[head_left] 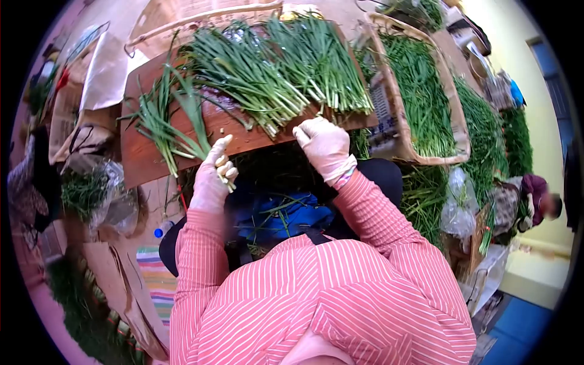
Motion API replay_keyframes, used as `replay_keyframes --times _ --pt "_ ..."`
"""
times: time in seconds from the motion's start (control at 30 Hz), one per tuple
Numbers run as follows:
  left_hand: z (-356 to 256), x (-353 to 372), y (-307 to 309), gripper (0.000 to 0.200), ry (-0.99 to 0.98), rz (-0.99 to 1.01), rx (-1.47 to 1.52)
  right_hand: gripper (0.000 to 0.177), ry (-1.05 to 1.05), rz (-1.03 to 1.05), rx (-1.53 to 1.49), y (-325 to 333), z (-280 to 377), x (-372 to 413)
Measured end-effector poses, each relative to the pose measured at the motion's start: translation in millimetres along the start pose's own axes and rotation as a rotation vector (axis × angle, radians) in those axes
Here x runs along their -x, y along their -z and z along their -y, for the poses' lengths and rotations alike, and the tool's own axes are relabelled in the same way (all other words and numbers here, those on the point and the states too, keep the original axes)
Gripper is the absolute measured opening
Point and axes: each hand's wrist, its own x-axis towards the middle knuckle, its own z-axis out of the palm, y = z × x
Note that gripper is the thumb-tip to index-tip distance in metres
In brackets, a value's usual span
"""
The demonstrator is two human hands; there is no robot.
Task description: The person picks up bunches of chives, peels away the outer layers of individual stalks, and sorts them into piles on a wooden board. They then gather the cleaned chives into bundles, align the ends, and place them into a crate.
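**A:** Scallion heap (274,67) first. Where does it sit?

**B:** On the wooden board (146,158), the biggest thing in front of the person. It fills the far right half of the board. Leaves fan away from the body and pale cut ends point at the board's near edge.

**A:** Next down in size?

**B:** A woven basket (396,106), touching the board's right end and packed with more greens.

**A:** Then?

**B:** A small bunch (170,128) on the board's left half, apart from the scallion heap. Its leaves lie across the wood and its white ends hang off the near edge.

**A:** Hands?

**B:** Both are gloved. The left hand (210,179) is at the board's near edge, left of centre. Its fingers are closed round the white ends of the small bunch, thumb up against the stems. The right hand (325,146) is at the near edge further right, just below the heap's cut ends, knuckles up and fingers curled under. Can't tell whether it grips any stems or only rests there.
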Motion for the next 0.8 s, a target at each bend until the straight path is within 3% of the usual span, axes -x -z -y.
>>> replay_keyframes --times 0.13,0.27,0.4,0.5,0.6,0.67,0.73,0.8 --pt "1.4 -1.5 -3.9 0.038 0.028 0.017 0.063 0.028 0.134 0.040 0.161 -15.7 14.7 -28.4" --pt "0.9 5.3 -9.7 0.038 0.004 -0.024 0.045 0.023 0.226 -0.073 0.175 -15.0 19.5 -47.9" --pt "-0.7 9.4 -15.4 0.038 0.004 0.020 -0.061 0.033 0.135 0.228 0.371 -29.5 8.5 -62.3" --pt "-2.3 11.3 -18.4 0.038 0.017 0.056 -0.085 0.035 0.121 0.293 0.401 -52.2 -8.7 -67.5" --pt "-1.8 8.5 -13.3 0.038 0.008 0.094 -0.081 0.039 0.123 0.197 0.466 -59.9 -10.6 -67.6" --pt "-1.0 8.3 -14.6 0.039 0.005 0.089 -0.086 0.037 0.205 0.129 0.457 -56.0 -5.7 -70.9" --pt "-0.4 8.5 -16.6 0.039 0.002 0.085 -0.091 0.034 0.421 0.029 0.630 -49.6 5.1 -71.4" --pt "-0.7 9.7 -17.2 0.040 0.014 0.086 -0.097 0.030 0.452 0.021 0.637 -54.3 -1.4 -75.5"
